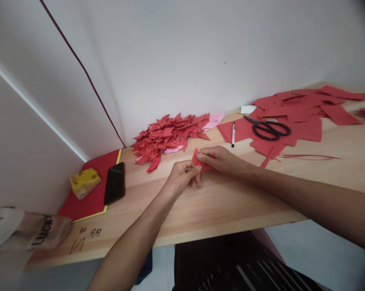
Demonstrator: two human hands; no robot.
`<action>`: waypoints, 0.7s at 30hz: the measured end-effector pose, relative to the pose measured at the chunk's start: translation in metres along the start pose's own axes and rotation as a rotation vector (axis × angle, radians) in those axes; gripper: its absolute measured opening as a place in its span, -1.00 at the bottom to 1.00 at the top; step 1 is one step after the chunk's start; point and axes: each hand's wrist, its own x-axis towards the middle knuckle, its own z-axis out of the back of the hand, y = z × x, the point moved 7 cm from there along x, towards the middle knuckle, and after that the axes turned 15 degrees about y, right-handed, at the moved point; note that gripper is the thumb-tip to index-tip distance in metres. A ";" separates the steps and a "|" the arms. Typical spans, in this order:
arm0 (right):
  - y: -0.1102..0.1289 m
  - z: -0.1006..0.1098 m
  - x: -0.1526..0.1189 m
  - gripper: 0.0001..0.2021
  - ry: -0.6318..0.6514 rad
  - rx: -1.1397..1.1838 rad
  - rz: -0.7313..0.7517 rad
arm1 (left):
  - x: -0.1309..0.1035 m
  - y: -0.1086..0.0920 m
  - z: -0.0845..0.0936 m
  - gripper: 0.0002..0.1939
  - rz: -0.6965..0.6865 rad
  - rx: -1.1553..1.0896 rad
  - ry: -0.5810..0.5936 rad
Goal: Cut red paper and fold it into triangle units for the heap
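Between my two hands is a small piece of folded red paper (196,157), raised a little over the wooden table. My left hand (184,174) pinches its lower left side, thumb on top. My right hand (217,159) grips the upper right part with thumb and fingers, which cover much of the paper. Just behind my hands lies a heap of folded red paper pieces (170,131), with a few pink pieces (214,120) at its edges. Flat red paper sheets (306,130) are spread to the right.
Black-handled scissors (267,129) and a marker (233,134) lie on the red sheets. At left, a phone (115,184) and a yellow packet (84,182) rest on a red folder (93,202). A clear bottle (45,230) is near the left table edge (106,252). The wall closes off the back.
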 end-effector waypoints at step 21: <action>0.000 0.000 -0.005 -0.55 0.168 0.225 -0.127 | -0.003 -0.008 0.030 -0.59 -0.143 -0.056 -0.148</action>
